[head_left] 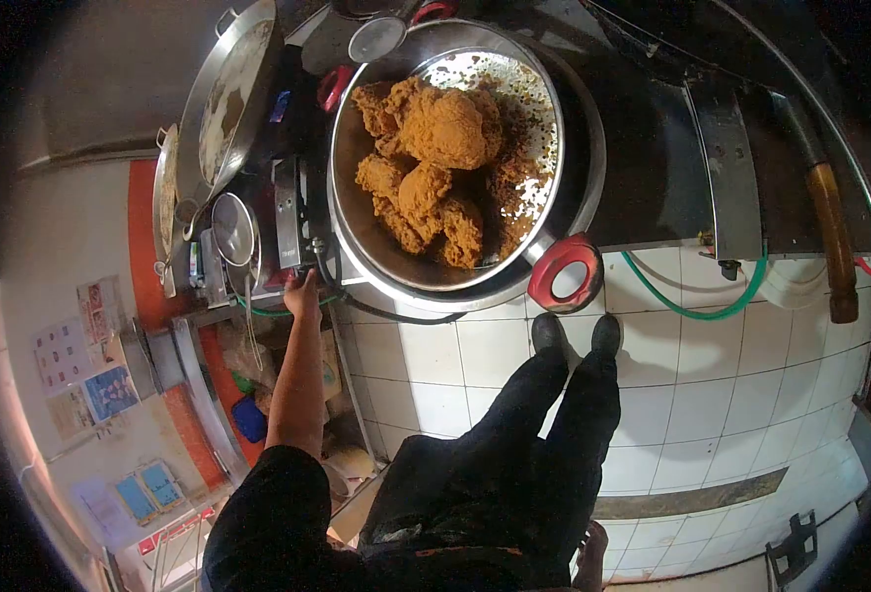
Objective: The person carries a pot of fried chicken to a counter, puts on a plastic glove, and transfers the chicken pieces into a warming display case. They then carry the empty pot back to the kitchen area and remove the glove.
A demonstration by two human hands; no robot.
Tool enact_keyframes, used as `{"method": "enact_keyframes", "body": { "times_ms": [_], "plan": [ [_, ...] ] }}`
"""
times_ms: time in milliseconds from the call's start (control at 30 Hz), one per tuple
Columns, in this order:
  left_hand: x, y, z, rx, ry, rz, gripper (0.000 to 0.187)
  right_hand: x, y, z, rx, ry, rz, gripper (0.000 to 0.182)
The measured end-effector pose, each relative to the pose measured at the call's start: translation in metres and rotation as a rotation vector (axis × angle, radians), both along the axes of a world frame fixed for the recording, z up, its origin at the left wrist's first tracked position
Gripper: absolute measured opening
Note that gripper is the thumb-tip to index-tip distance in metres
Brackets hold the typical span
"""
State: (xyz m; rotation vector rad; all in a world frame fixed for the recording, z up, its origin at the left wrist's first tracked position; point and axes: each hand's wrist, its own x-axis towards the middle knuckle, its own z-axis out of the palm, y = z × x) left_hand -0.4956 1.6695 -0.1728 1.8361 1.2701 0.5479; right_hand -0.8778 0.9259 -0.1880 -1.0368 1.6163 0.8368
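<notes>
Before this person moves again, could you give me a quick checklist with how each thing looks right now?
1. Fried chicken inside the metal bowl's rim: ok.
2. Left hand at the near end of the metal stove fitting: ok; its exact grip, cannot tell.
3. Right hand free: cannot tell, mostly hidden beside the trousers.
4. Red-ended handle clear of the body side: not ok; it points that way and might get bumped.
5. Flame off: cannot tell.

My feed shows the metal pan [531,113] lit brightest, glare whitening its perforated base; the surface [645,163] right of the pan sinks into shadow; floor tiles [702,345] below it look pale; left of it, the wall [36,296] curves toward blackened edges.
</notes>
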Motion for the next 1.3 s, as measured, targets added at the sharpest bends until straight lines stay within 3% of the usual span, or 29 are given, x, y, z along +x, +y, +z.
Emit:
{"method": "enact_keyframes", "body": {
  "times_ms": [200,400,500,733,800,1000,1133,1200,1300],
  "plan": [
    [0.016,-0.029,0.017,0.169,0.178,0.108,0.022,-0.005,-0.003,-0.004,0.011,-0.044,0.008,0.035],
    [-0.004,0.012,-0.014,0.121,0.067,0.053,0.024,-0.001,-0.001,0.001,0.009,-0.062,-0.008,0.036],
    [0.012,-0.025,0.014,0.167,0.087,0.056,0.023,0.006,0.001,0.003,0.021,-0.068,-0.019,0.034],
    [0.0,0.004,-0.01,0.221,0.071,0.063,0.024,0.003,0.001,-0.002,-0.01,-0.019,0.021,0.034],
    [0.001,0.005,-0.01,0.335,0.263,0.118,0.025,0.003,0.001,-0.002,-0.006,-0.029,0.01,0.034],
    [0.0,0.002,-0.01,0.272,0.112,0.102,0.033,0.001,-0.001,-0.003,-0.005,-0.025,-0.004,0.036],
    [0.005,-0.011,0.001,0.277,0.194,0.117,0.039,0.006,-0.001,-0.004,0.002,-0.027,0.006,0.036],
    [0.004,-0.014,0.003,0.188,0.069,0.057,0.043,0.008,0.0,-0.004,-0.006,-0.007,0.002,0.036],
    [0.001,-0.002,-0.007,0.304,0.158,0.103,0.042,0.006,0.0,-0.006,0.002,-0.002,-0.001,0.037]
  ]
}}
